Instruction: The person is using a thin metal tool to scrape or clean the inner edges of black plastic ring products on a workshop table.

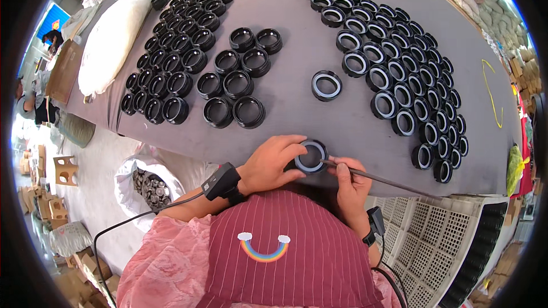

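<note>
Near the table's front edge, my left hand is closed around a black ring with a pale grey band inside its upper rim. My right hand grips a long, thin dark stick, pinched near one end. That end touches the right side of the ring's pale band, while the rest of the stick slants off to the right. What the tip is made of is too small to tell. Just beyond my hands lies a single banded ring, apart from the others.
Plain black rings stand in groups on the left of the grey table. Many pale-banded rings cover the right. A white sack rests at the far left edge. Below are an open bag of metal pieces and plastic crates.
</note>
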`<act>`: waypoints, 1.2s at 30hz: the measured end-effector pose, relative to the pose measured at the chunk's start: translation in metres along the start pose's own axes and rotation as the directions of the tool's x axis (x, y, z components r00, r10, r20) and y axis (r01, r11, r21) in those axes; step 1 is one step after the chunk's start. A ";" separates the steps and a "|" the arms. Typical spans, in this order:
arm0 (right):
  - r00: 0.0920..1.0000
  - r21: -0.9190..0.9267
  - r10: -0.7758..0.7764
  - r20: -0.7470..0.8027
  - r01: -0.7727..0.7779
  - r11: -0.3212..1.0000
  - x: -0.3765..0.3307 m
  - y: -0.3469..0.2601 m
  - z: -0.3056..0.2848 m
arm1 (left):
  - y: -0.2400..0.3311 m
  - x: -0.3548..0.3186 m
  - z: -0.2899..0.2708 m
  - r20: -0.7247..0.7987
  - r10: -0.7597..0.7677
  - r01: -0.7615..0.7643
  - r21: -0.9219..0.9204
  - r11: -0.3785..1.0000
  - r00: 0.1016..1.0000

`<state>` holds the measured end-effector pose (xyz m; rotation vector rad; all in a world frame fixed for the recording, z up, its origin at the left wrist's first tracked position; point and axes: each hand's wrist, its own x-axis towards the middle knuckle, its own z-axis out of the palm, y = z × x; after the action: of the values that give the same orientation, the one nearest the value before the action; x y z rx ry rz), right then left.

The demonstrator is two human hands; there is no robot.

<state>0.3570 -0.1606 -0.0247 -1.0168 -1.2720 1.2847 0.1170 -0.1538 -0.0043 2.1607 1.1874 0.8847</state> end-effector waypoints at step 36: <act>0.863 -0.594 -0.220 0.454 0.478 0.647 0.054 -0.055 0.019 | -0.013 -0.004 0.004 -0.064 0.133 -0.131 0.022 0.991 0.989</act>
<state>0.3364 -0.1135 0.0361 -0.9755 -2.2174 0.6668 0.1108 -0.1516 -0.0171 2.2617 1.0965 1.0109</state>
